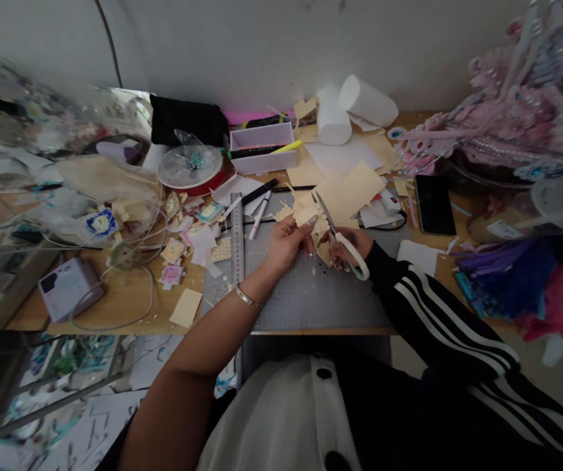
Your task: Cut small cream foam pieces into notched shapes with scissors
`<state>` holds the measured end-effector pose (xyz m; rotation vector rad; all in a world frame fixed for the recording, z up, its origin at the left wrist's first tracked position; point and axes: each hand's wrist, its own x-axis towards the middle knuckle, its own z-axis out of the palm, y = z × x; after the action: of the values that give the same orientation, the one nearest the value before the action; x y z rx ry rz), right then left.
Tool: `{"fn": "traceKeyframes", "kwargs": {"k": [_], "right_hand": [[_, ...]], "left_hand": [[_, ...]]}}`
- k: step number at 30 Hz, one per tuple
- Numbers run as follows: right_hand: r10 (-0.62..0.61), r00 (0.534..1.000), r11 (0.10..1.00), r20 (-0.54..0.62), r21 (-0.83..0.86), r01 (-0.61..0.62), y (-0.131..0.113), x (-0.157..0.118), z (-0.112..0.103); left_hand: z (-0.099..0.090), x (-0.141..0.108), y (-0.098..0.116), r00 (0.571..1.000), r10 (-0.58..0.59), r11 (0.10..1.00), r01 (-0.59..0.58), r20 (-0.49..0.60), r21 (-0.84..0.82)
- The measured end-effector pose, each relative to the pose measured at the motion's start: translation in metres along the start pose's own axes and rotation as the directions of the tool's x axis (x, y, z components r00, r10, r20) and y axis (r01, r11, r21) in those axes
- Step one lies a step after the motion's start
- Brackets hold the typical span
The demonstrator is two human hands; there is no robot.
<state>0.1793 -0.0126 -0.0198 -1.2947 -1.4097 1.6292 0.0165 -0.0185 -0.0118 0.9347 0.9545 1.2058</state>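
My left hand (288, 243) pinches a cream-coloured paper cutout (307, 210) with a scalloped, bumpy edge, thumb on top. My right hand (350, 247) grips white-handled scissors (354, 256), whose blades point up and away along the cutout's right side. Whether the blades are apart or closed on the paper is hard to make out. Below both hands lies a grey cutting mat (305, 304), with small paper scraps scattered on it. A metal ruler (237, 239) rests along the mat's left side, and a white pen (260, 214) lies just right of it.
Behind the hands are cream paper sheets (352, 190) and a lilac pen box (261, 142). To the right sit a black phone (435, 204) and a pile of pink beaded ornaments (501, 124). Small cut pieces, a ribbon spool (190, 171) and a lilac device (70, 289) crowd the left.
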Motion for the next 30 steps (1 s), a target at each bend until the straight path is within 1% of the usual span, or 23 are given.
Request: {"fn": "traceKeyframes", "kwargs": {"k": [5,18,24,30], "right_hand": [[-0.008,1.000,1.000,0.026,0.001,0.008,-0.0004,0.0001,0.0002],[-0.023,0.996,0.994,0.082,0.112,0.014,-0.0067,-0.0055,0.0062],[-0.006,0.998,0.994,0.059,0.108,0.000,-0.0076,-0.0076,0.0066],[-0.019,1.000,0.997,0.018,0.071,0.018,-0.0050,-0.0070,0.0078]], "left_hand": [[-0.0007,0.0010,-0.0020,1.000,-0.022,1.000,0.022,-0.001,0.018],[0.0024,0.0012,0.0006,1.000,-0.029,0.999,0.029,-0.003,0.016],[0.0028,0.0014,-0.0003,0.999,-0.038,0.999,0.038,-0.011,0.009],[0.0021,0.0018,-0.0007,0.999,-0.042,0.999,0.042,0.005,0.012]]}}
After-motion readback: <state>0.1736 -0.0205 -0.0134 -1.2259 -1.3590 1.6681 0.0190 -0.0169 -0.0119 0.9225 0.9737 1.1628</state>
